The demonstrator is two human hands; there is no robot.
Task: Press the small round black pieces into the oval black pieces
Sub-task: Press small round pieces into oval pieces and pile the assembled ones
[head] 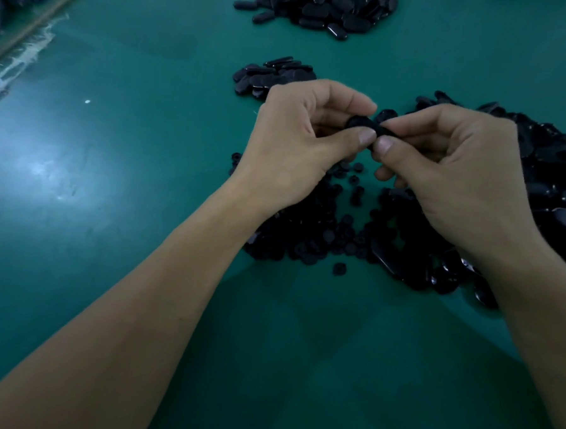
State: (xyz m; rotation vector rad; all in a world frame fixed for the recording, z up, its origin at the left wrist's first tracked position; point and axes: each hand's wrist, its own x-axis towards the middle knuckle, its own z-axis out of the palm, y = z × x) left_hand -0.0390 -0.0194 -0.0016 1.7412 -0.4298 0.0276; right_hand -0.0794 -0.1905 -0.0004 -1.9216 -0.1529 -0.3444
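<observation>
Pinching black piece (359,123): left hand (296,148), right hand (453,179).

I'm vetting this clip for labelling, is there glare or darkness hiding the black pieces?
Head view: dim, with a pale glare patch on the green table at left; the near pile merges into one dark mass; the black piece pinched between left hand and right hand is barely resolved; the same view stretches at its edges.

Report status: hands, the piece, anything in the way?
Left hand and right hand both pinch one black piece. Round insert seated or not: too dark to tell. Nothing in the way; loose round pieces lie beneath.
</observation>
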